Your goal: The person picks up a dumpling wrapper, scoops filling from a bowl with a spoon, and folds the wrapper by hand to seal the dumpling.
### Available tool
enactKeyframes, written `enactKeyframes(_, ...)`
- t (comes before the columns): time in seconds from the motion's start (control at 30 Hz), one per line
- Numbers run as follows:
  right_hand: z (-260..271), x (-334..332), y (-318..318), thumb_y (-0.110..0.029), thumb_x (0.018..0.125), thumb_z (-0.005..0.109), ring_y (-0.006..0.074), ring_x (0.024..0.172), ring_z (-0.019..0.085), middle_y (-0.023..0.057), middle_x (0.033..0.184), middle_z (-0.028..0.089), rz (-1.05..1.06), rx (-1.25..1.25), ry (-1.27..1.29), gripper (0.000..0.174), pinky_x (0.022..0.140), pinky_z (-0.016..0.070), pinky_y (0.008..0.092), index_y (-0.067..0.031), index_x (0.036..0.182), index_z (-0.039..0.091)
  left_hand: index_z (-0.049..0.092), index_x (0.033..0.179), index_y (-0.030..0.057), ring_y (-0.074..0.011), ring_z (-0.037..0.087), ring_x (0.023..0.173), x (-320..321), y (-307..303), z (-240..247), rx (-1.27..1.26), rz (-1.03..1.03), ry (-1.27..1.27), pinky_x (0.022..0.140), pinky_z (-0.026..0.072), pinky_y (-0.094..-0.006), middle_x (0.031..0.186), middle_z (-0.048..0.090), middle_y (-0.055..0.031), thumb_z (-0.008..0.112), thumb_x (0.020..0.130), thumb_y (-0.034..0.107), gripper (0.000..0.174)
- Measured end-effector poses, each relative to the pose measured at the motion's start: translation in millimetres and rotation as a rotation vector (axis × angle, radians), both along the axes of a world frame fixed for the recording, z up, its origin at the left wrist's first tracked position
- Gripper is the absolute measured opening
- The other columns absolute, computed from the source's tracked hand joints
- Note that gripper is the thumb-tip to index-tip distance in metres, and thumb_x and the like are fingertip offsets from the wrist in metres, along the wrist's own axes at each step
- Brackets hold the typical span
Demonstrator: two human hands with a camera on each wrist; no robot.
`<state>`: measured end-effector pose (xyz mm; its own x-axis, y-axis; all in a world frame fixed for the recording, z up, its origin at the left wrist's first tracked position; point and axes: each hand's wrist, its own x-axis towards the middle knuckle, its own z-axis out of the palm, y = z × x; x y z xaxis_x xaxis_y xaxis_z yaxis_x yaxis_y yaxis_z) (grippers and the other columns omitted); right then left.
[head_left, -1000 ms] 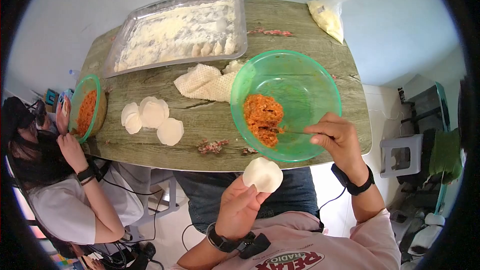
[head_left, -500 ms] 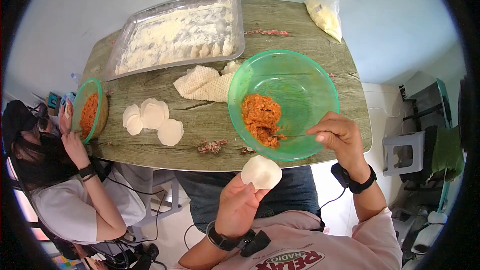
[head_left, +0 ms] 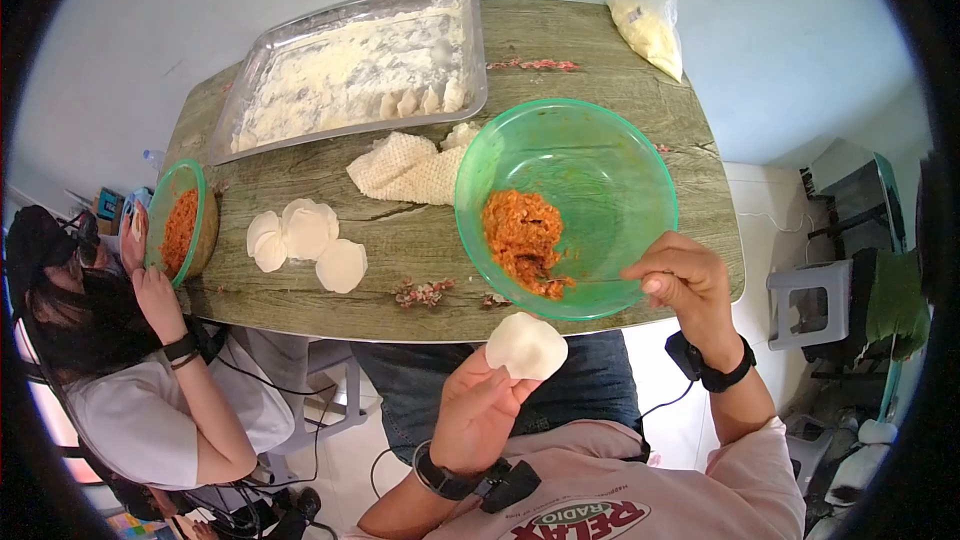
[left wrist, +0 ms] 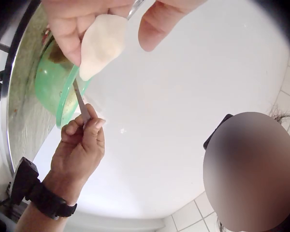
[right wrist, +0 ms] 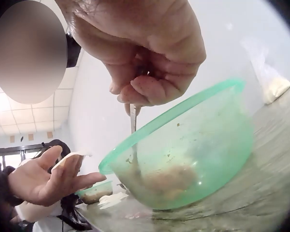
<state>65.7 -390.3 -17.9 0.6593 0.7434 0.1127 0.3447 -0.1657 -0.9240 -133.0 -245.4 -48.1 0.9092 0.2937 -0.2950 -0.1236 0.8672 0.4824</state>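
Below the table's front edge, my left hand holds a round white dough wrapper on its fingers, the thumb at its lower edge; the left wrist view also shows the wrapper. My right hand pinches the handle of a metal utensil over the right rim of a green bowl. The utensil's far end is down in the bowl by the orange-red filling, which lies on the bowl's left side. How much filling the utensil carries, I cannot tell.
Loose wrappers and a cream cloth lie left of the bowl. Behind is a floured tray with several dumplings. A bag lies back right. Another person sits left by a second bowl.
My right hand has shifted slightly right with the utensil, whose tip moved through the lower edge of the filling. The left hand has barely moved. The other person's hands have shifted at their bowl.
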Motion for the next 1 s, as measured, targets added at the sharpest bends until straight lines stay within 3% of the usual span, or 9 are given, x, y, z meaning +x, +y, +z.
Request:
enactKeyframes(0.13,-1,5,-1,-0.02,0.085,0.063,0.0094,0.055,0.049,0.0047,0.07,0.056,-0.053,0.028,0.131,0.022,0.048,0.0361,0.0233,0.0009,0.083,0.068,0.033,0.134,-0.0069,-0.0293,0.039,0.128,0,-1,-2,-0.007,-0.004,0.008,0.108,0.029,-0.0435,0.14,0.035,-0.0179,0.051,0.088,0.016,0.055)
enactKeyframes(0.2,-2,8,0,-0.022,0.087,0.062,0.0088,0.05,0.047,0.0042,0.067,0.056,-0.087,0.028,0.182,0.025,0.045,0.035,0.0228,0.0016,0.082,0.067,0.039,0.13,-0.0078,-0.0271,0.046,0.121,1,-2,-2,-0.051,0.039,-0.029,0.105,0.033,-0.0413,0.13,0.048,-0.0164,0.049,0.089,0.01,0.046)
enactKeyframes(0.3,-1,11,1,-0.025,0.089,0.059,0.0079,0.042,0.043,0.0017,0.057,0.052,-0.159,-0.008,0.325,0.029,0.041,0.033,0.0221,0.0023,0.08,0.066,0.031,0.134,-0.0065,-0.0284,0.04,0.127,1,-1,-1,0.0,-0.014,0.004,0.108,0.0294,-0.043,0.139,0.036,-0.0172,0.052,0.088,0.017,0.056)
enactKeyframes(0.37,1,11,3,-0.025,0.09,0.057,0.0079,0.039,0.043,0.0003,0.051,0.049,-0.244,-0.047,0.457,0.029,0.039,0.0336,0.0219,0.002,0.08,0.065,0.031,0.134,-0.0065,-0.0281,0.04,0.127,0,0,0,0.009,-0.013,0.015,0.108,0.0298,-0.043,0.139,0.037,-0.017,0.052,0.088,0.017,0.056)
enactKeyframes(0.57,-3,18,0,-0.023,0.09,0.057,0.0091,0.037,0.046,0.0022,0.055,0.055,-0.297,0.07,0.679,0.027,0.034,0.0351,0.0213,0.0017,0.082,0.065,0.035,0.132,-0.0047,-0.029,0.044,0.124,-3,3,1,-0.014,0.031,0.11,0.107,0.0315,-0.0432,0.133,0.044,-0.0169,0.05,0.09,0.02,0.051)
enactKeyframes(0.73,-3,19,-1,-0.022,0.09,0.056,0.0092,0.037,0.046,0.0025,0.057,0.056,-0.327,0.186,0.718,0.026,0.033,0.0348,0.0211,0.0016,0.084,0.065,0.038,0.13,-0.0024,-0.0302,0.046,0.122,-1,5,2,-0.085,0.028,0.142,0.107,0.0322,-0.044,0.129,0.048,-0.0166,0.047,0.092,0.023,0.047)
enactKeyframes(0.8,1,16,-1,-0.022,0.09,0.057,0.0092,0.037,0.046,0.0025,0.057,0.056,-0.347,0.216,0.744,0.025,0.033,0.0345,0.0211,0.0016,0.084,0.065,0.038,0.13,-0.0021,-0.0298,0.044,0.123,2,8,2,-0.104,-0.029,0.033,0.107,0.031,-0.0443,0.13,0.048,-0.0157,0.044,0.092,0.024,0.046)
enactKeyframes(0.93,16,1,-4,-0.02,0.089,0.059,0.0103,0.037,0.047,0.0043,0.059,0.057,-0.315,0.281,0.71,0.024,0.034,0.0349,0.0207,0.0025,0.084,0.064,0.036,0.131,-0.0025,-0.0289,0.04,0.127,13,7,17,-0.054,0.016,0.087,0.108,0.0287,-0.0444,0.133,0.045,-0.0156,0.044,0.093,0.025,0.048)
enactKeyframes(1.0,21,-9,-7,-0.02,0.088,0.06,0.0111,0.037,0.047,0.0052,0.059,0.057,-0.305,0.283,0.681,0.023,0.035,0.0352,0.0206,0.0029,0.084,0.064,0.029,0.134,-0.0071,-0.0261,0.037,0.128,17,8,22,-0.118,0.027,0.018,0.109,0.0281,-0.0404,0.137,0.039,-0.0155,0.042,0.094,0.015,0.048)
